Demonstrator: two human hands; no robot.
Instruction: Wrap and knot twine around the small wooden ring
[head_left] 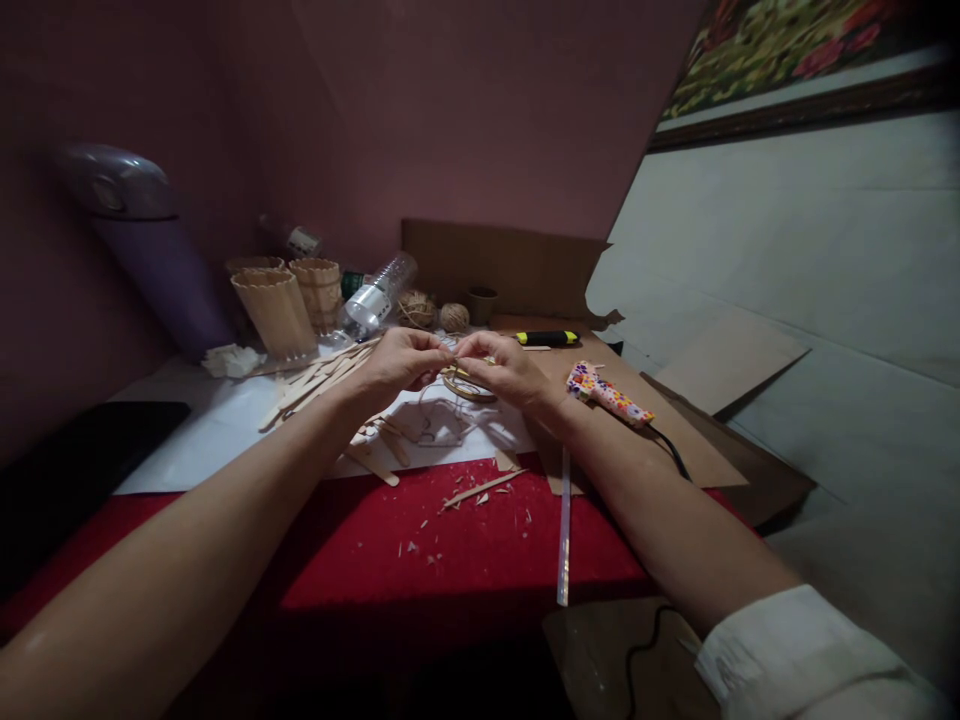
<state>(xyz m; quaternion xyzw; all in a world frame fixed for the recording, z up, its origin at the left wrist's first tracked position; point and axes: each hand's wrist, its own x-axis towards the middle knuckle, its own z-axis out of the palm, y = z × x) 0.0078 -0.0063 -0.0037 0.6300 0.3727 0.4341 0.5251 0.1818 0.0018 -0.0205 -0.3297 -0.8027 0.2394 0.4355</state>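
My left hand (411, 358) and my right hand (501, 365) meet above the white sheet, fingertips almost touching. Both are closed in a pinch. Below the right fingers hangs a thin brownish cord looped in a ring (471, 388); the pinched part between the fingertips is small and mostly hidden. Flat wooden craft sticks (319, 378) lie in a pile beside my left wrist, with several more under it. To the right of my right wrist lies a flower-patterned glue gun (611, 393) with a black cable.
Behind stand wooden-stick cups (274, 312), a tilted plastic bottle (375, 298), twine balls (454, 317) and a purple flask (161, 260). A black-and-yellow cutter (549, 339) rests on cardboard (675, 440). A clear glue stick (564, 530) and wood shavings lie on the red cloth (337, 560).
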